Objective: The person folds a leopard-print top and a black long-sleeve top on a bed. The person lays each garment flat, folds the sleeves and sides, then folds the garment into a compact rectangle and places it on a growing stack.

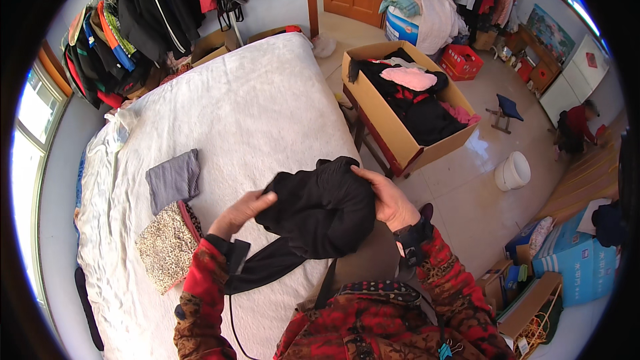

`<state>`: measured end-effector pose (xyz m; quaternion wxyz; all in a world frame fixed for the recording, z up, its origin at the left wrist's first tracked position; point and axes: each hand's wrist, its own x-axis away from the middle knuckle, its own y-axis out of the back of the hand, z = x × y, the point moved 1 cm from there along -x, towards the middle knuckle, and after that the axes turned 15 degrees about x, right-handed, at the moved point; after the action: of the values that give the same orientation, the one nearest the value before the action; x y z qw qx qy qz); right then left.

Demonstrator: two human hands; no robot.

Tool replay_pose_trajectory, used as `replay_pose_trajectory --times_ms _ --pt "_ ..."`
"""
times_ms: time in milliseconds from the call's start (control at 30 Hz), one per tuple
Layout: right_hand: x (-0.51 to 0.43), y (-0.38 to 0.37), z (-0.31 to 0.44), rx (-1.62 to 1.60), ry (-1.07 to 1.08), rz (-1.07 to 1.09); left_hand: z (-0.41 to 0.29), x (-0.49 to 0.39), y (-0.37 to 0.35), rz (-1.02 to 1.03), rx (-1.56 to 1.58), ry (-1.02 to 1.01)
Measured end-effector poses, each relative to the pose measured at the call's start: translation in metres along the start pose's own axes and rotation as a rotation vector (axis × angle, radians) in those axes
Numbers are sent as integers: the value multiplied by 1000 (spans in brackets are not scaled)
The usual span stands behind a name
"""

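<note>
Both my hands hold a bunched black garment (325,207) above the near right edge of the bed (250,110). My left hand (245,212) grips its left side, thumb on top. On the right side, my right hand (390,197) has its thumb over the cloth; the fingers behind are partly hidden. A long black end of the cloth trails onto the bed below my left wrist. Left of my left hand lie a folded grey striped cloth (173,181) and a folded leopard-print garment (167,247), one partly against the other.
A large cardboard box (385,122) full of clothes, with a pink piece on top, stands right of the bed. Farther right are a folding stool (505,112), a white bucket (512,171) and a crouching person (575,127). Blue cartons (575,270) sit at the lower right.
</note>
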<state>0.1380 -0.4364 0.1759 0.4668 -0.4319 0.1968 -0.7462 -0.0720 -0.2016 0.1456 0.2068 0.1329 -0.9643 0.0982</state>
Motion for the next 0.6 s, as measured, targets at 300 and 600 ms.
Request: replay_pose_trajectory --times_ms 300,600 --pt "-8 17 5 338 160 41 1 -11 -79 92 363 164" --pt "12 11 -21 1494 814 -554 15 1 -77 86 1338 96"
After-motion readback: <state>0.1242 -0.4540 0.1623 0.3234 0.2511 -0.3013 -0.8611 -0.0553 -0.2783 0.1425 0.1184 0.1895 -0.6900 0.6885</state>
